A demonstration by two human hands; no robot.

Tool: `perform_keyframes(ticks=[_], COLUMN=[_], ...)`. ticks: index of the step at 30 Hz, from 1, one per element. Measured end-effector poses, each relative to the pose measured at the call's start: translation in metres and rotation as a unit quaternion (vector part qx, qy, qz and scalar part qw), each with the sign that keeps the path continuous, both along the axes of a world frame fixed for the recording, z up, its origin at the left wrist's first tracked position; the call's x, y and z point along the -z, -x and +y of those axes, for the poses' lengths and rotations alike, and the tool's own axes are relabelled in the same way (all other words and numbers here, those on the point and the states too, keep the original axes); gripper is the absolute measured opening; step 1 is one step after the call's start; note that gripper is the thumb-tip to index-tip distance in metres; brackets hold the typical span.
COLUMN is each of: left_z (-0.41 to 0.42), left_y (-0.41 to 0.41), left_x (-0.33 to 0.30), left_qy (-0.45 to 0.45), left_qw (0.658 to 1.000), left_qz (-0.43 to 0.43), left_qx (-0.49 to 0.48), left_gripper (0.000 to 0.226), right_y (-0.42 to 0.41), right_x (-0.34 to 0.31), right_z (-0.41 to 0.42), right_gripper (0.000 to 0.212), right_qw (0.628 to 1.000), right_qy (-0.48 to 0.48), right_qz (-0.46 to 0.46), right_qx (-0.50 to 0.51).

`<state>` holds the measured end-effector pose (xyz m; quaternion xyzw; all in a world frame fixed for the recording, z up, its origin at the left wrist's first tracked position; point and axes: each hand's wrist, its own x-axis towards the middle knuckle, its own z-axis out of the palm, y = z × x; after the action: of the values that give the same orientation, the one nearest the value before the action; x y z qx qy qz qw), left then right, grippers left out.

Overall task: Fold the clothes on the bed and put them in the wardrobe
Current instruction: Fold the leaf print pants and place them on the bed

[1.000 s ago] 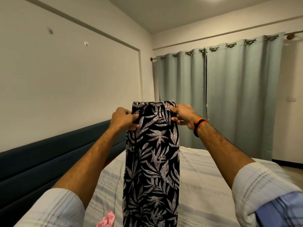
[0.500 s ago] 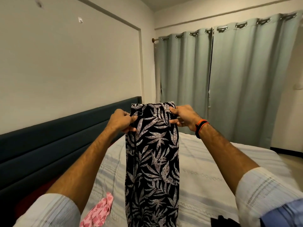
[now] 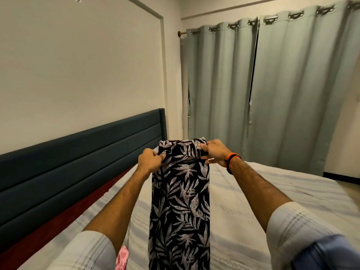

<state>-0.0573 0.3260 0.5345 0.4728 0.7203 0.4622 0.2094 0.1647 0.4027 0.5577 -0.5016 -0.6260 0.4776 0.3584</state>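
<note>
A long black garment with a white leaf print [image 3: 180, 207] hangs straight down in front of me over the bed [image 3: 263, 201]. My left hand [image 3: 149, 160] grips its top left edge, and my right hand [image 3: 213, 152], with an orange-and-black band at the wrist, pinches the top right edge. The garment is folded narrow and its lower end runs out of the frame's bottom. A small pink patterned cloth [image 3: 122, 259] lies on the bed below my left arm, partly hidden by my sleeve.
A dark blue padded headboard [image 3: 78, 152] runs along the left wall above a red bed edge [image 3: 58, 217]. Pale green curtains [image 3: 272, 90] cover the far wall. The bed's right edge meets a strip of floor [image 3: 350, 190].
My view has tilted down, so more of the bed and headboard shows. Both hands keep the same hold on the garment and have lowered it a little toward the bed.
</note>
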Motion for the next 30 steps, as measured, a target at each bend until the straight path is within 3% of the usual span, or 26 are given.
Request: perform_keyframes(ticks=[4, 9, 15, 20, 23, 26, 30], left_z=[0.032, 0.046, 0.019, -0.027, -0.058, -0.104, -0.164], left_y=[0.012, 0.022, 0.015, 0.013, 0.010, -0.007, -0.029], left_x=[-0.060, -0.135, -0.155, -0.101, -0.038, 0.038, 0.129], left_qy=[-0.115, -0.235, -0.302, -0.236, -0.172, -0.081, 0.042], left_qw=[0.992, 0.969, 0.950, 0.969, 0.983, 0.995, 0.997], left_qz=[0.050, 0.078, 0.066, 0.061, 0.046, 0.028, -0.014], left_qx=[-0.011, 0.016, 0.029, 0.045, 0.047, 0.059, 0.060], left_gripper=[0.023, 0.015, 0.011, 0.007, 0.011, 0.014, 0.021], right_y=[0.016, 0.018, 0.009, -0.005, -0.015, -0.033, -0.058], right_x=[-0.043, -0.117, -0.141, -0.085, -0.026, 0.050, 0.130], right_z=[0.049, 0.040, 0.012, -0.034, -0.063, -0.100, -0.169], right_gripper=[0.020, 0.027, 0.031, 0.024, 0.016, 0.028, 0.025], right_qw=[0.989, 0.962, 0.949, 0.962, 0.976, 0.992, 0.998], right_qy=[-0.134, -0.254, -0.304, -0.249, -0.194, -0.112, -0.044], right_qz=[0.062, 0.096, 0.085, 0.100, 0.083, 0.044, -0.008], right_qx=[0.018, -0.001, -0.024, -0.052, -0.046, -0.039, -0.045])
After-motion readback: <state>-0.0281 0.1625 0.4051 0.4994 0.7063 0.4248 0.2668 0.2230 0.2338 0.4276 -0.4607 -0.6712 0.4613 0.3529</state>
